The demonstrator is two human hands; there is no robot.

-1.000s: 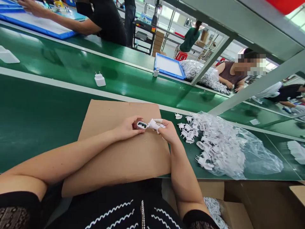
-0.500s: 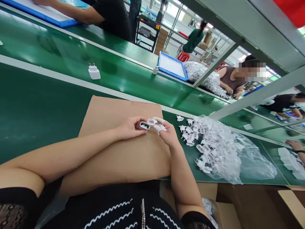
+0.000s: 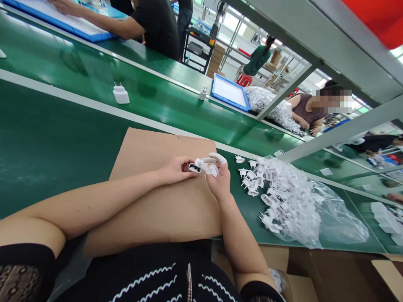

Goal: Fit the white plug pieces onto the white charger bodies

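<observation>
Above a brown cardboard sheet (image 3: 163, 209), my left hand (image 3: 178, 170) is closed around a white charger housing (image 3: 194, 168), whose open end shows a dark inside. My right hand (image 3: 218, 176) has white covers on its fingertips and is closed on small white plug parts (image 3: 214, 170). Its thumb and fingers are right beside the housing's open end. Fingers partly hide the parts, so their exact shape cannot be made out. Right of the cardboard lies a heap of white plug parts (image 3: 267, 200), partly in a clear plastic bag (image 3: 333, 214).
On the green belt (image 3: 170, 111) beyond stand a white charger (image 3: 121, 94) and, farther off, another white charger (image 3: 203, 93). A blue-rimmed tray (image 3: 231, 92) is across the belt. A metal post slants down at right. White housings (image 3: 384, 218) lie far right. Other people sit opposite.
My right hand has shifted slightly left, and its fingers now cover more of the small white part by the housing. The view has tilted a little. The charger on the belt has moved slightly left.
</observation>
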